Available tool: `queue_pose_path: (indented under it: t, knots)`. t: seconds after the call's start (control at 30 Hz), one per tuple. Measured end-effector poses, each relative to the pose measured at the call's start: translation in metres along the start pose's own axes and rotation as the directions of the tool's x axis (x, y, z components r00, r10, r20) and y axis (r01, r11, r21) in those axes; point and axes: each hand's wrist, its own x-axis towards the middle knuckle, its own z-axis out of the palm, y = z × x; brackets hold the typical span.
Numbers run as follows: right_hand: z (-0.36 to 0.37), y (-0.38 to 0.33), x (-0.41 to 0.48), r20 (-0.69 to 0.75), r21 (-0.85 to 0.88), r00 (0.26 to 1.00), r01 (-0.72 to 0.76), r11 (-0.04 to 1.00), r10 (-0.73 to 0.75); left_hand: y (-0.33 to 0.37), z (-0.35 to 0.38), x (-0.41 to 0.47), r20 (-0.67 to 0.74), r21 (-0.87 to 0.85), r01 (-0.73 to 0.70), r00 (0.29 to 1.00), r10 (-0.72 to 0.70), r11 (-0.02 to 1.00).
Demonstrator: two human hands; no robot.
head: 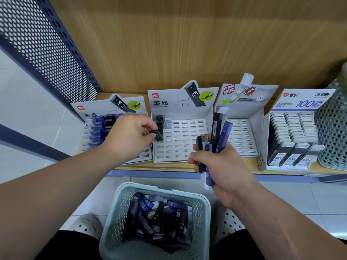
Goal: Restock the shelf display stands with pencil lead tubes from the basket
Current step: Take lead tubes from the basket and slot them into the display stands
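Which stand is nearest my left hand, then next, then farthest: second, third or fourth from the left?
1. Second stand, just right of the left hand.
2. Third stand, farther right.
3. Fourth stand, far right.

Wood-grain back panel (187, 44), dark perforated side panel (37, 44) at the left end of the shelf (150, 166), metal mesh container (334, 128) at its right end, pale tiled floor (28, 91)

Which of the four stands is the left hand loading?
Second stand from the left: the left hand pinches a black tube at its leftmost column, where a few black tubes sit.
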Motion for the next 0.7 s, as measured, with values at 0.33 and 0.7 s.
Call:
queue_pose_path:
  t: [0.33, 0.7]
  knots:
    - [-0.008, -0.005, 0.000, 0.001, 0.017, 1.000, 0.017, 1.000, -0.017, -0.010, 0.020, 0.006, 0.017, 0.277, -0.150, 0.988, 0.151, 0.949]
    - [-0.005, -0.008, -0.001, -0.009, 0.028, 1.000, -0.011, 1.000, 0.011, -0.014, 0.023, 0.008, 0.043, 0.359, -0.206, 0.978, 0.204, 0.911]
